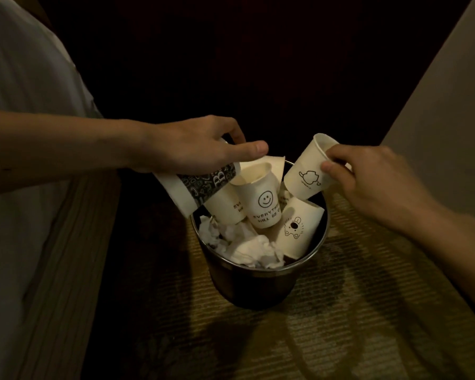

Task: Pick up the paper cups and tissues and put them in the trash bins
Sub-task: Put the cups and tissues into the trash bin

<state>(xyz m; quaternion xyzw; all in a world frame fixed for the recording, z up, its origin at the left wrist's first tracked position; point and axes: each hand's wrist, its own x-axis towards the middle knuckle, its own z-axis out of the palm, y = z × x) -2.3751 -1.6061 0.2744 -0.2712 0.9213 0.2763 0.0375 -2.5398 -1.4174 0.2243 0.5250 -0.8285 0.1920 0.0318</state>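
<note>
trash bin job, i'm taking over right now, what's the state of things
Left hand grips the patterned cup, tilted over the trash bin rim.
Right hand pinches a white cup above the bin.
Done: smiley cup, other cups and tissues already piled in the bin.
Left: drop both held cups in; the bin looks nearly full.

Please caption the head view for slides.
Left hand holds a patterned cup, right hand a white cup, at the metal bin.
</note>
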